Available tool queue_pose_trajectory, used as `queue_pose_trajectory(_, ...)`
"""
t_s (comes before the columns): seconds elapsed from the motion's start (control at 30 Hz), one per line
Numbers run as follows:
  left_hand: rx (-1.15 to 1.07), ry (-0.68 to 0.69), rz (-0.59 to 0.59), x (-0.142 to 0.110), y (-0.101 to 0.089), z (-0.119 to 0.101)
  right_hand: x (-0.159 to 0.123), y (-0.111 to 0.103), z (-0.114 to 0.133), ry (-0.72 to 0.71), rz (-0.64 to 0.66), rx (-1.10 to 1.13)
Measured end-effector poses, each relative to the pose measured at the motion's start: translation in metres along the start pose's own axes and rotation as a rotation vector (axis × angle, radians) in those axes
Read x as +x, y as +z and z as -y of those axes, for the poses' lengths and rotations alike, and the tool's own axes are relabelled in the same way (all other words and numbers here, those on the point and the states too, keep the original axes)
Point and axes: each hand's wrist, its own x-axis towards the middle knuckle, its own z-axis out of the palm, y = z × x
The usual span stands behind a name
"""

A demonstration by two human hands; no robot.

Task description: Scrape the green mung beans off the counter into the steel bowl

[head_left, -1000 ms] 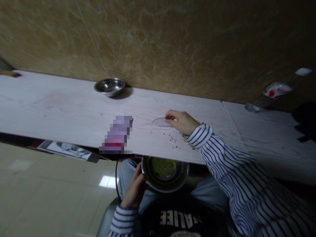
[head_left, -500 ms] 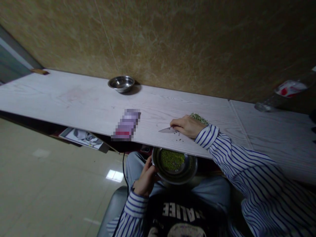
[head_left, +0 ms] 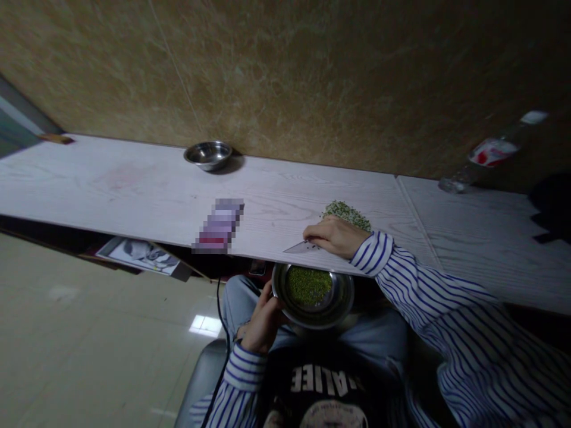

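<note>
My right hand (head_left: 334, 236) is closed round a knife, with its blade (head_left: 295, 246) flat and low over the table, pointing left near the front edge. Just behind that hand lies a pile of chopped green and white bits (head_left: 345, 213), partly hidden by it. A few loose bits sit by the blade. My left hand (head_left: 263, 321) grips the left rim of a steel bowl (head_left: 321, 321), held below the table edge above my lap. Small green pieces, perhaps beans, cover part of the bowl's inside.
Another steel bowl (head_left: 208, 156) stands near the wall on the pale wooden table (head_left: 147, 184). A blurred purple item (head_left: 219, 226) lies at the front edge. To the right stands a clear plastic bottle (head_left: 493, 153). An open drawer (head_left: 138, 255) juts out below left, beside a black cable (head_left: 219, 303).
My right hand has brought the knife nearer the table's front edge, uncovering more of the chopped pile. My left hand still holds the bowl. The whole view has shifted slightly.
</note>
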Motion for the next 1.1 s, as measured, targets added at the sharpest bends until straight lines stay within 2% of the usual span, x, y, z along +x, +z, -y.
queue_pose_trajectory(0.33,0.003,0.011,-0.022,0.002,0.001,0.001,-0.007,0.001,-0.001,-0.033,-0.028,0.066)
queue_pose_trajectory(0.53,-0.009,0.012,-0.009,0.004,-0.001,0.003,-0.004,-0.006,-0.003,0.116,-0.106,0.051)
queue_pose_trajectory(0.63,-0.012,0.01,-0.005,0.005,-0.001,0.004,0.001,-0.006,-0.003,0.14,-0.086,0.037)
queue_pose_trajectory(0.83,-0.016,0.013,-0.016,0.005,-0.001,0.003,0.002,0.0,-0.001,0.054,-0.031,-0.053)
queue_pose_trajectory(1.1,-0.026,0.012,-0.014,0.004,0.002,0.001,-0.019,0.006,0.004,-0.016,-0.038,-0.064)
